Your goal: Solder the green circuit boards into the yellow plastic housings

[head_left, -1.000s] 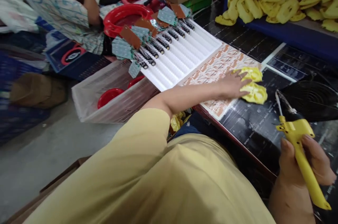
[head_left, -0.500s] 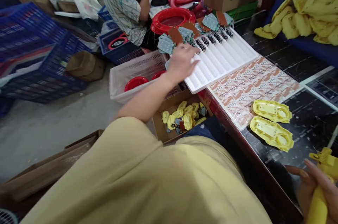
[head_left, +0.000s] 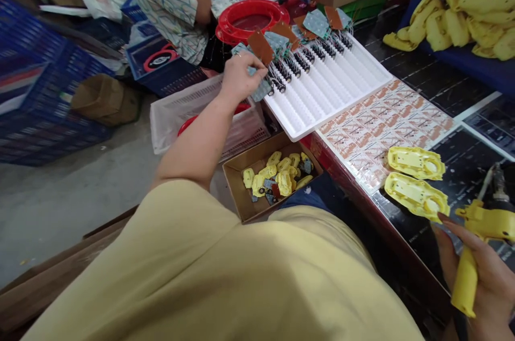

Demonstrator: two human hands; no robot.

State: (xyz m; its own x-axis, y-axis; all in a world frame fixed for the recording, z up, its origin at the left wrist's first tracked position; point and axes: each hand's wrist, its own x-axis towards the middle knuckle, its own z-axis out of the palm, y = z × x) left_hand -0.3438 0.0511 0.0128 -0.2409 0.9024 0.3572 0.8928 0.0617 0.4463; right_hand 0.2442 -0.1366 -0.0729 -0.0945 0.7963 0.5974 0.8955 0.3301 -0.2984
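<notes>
My left hand (head_left: 243, 75) is at the near-left end of a white ribbed tray (head_left: 322, 95), with thumb and fingertips pinched on a small green circuit board (head_left: 260, 90). Thin wires join boards like it to black round parts in the tray's grooves. At the right edge, my right hand (head_left: 483, 266) holds a yellow electric screwdriver (head_left: 464, 282) by its handle. A fingertip of that hand reaches the end of the nearer yellow plastic shell (head_left: 416, 196). A second yellow shell (head_left: 416, 163) lies beside it, hollow side up.
A cardboard box (head_left: 237, 183) of yellow parts stands below the table edge. Printed sheets (head_left: 362, 132) lie under the tray's near side. A blue bin (head_left: 438, 59) holds many yellow shells. Another person's patterned sleeve (head_left: 164, 3) shows behind red rings (head_left: 251, 11).
My left hand has moved left along the tray to its end and pinched a board. My right hand has shifted toward the shells with the screwdriver, which shows more fully.
</notes>
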